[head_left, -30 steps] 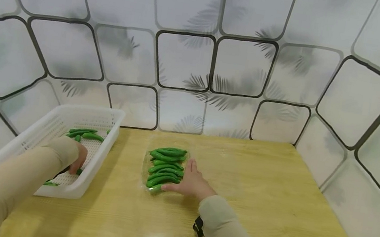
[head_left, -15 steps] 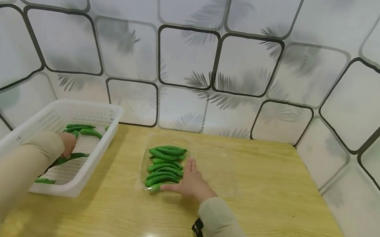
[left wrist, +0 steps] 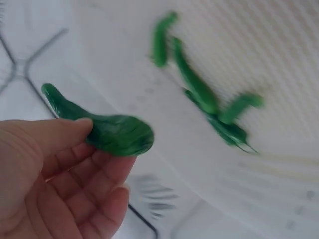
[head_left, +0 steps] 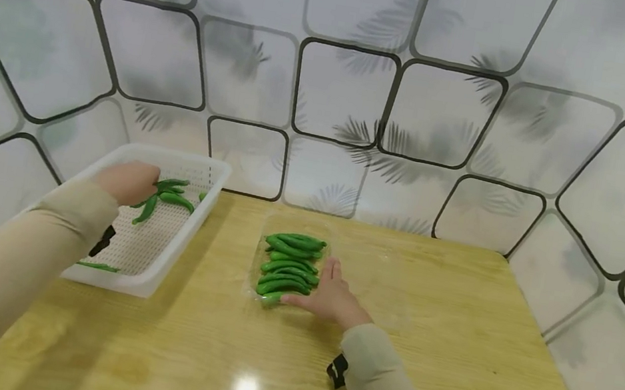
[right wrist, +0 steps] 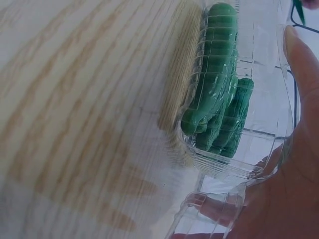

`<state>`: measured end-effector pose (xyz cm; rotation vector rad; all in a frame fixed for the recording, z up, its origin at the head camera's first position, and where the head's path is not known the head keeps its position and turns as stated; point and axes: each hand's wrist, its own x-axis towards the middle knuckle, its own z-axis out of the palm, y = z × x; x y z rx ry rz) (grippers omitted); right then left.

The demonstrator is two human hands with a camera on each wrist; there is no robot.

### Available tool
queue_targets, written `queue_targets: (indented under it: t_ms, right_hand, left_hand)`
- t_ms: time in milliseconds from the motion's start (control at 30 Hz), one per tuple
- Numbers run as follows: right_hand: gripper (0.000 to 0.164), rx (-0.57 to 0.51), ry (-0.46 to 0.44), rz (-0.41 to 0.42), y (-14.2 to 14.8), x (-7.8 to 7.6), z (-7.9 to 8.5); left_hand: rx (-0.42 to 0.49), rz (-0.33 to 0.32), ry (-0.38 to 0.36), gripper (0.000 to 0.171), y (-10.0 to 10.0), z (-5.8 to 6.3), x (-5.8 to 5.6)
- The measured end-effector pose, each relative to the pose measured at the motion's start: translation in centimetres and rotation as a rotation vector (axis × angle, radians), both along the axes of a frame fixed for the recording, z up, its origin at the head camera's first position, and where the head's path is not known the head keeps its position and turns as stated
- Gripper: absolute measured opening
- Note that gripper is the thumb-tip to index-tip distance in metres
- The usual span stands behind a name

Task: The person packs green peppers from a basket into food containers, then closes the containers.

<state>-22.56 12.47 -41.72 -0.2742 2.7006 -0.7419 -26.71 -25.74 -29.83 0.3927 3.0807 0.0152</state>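
Observation:
My left hand (head_left: pixel 129 181) is raised over the far left part of a white perforated plastic basket (head_left: pixel 183 250). Between thumb and fingers it pinches a green pepper (left wrist: pixel 119 134), seen clearly in the left wrist view. Several loose green peppers (head_left: pixel 169 196) lie in the basket below. At mid-table, a clear plastic clamshell box (right wrist: pixel 259 50) holds a row of green peppers (head_left: pixel 291 266). My right hand (head_left: pixel 334 296) rests against the box's right side. Its fingers are extended and its thumb lies along the near corner.
The box's transparent lid (head_left: pixel 374 271) lies folded out to the right on the wooden table (head_left: pixel 447 350). A patterned curtain or wall covering (head_left: pixel 340 91) rises behind the table and on both sides. Black straps (head_left: pixel 337 371) show at both wrists.
My left hand has moved up and away within the basket area, lifting the pepper it holds. The head view has shifted left, so everything appears farther right. My right hand stays at the box.

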Motion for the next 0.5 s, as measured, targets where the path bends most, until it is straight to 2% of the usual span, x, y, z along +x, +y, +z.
queue_targets:
  t_ms: [133,233,400,500]
  right_hand:
    - [0.126,0.000,-0.001,-0.010,0.3,-0.1,0.0]
    - [0.126,-0.001,0.002,-0.014,0.3,-0.2,0.1]
    - [0.126,-0.001,0.007,-0.008,0.2,-0.2,0.1]
    - [0.126,0.002,0.009,-0.006,0.1,-0.1,0.2]
  left_hand:
    - [0.059,0.040,0.022,0.012,4.3,1.7,0.3]
    - [0.093,0.004,0.057,0.011,7.3,2.2,0.7]
    - [0.128,-0.101,0.135,0.010,11.2,1.6,1.1]
    - [0.150,-0.132,0.122,0.010,13.0,0.9,1.1]
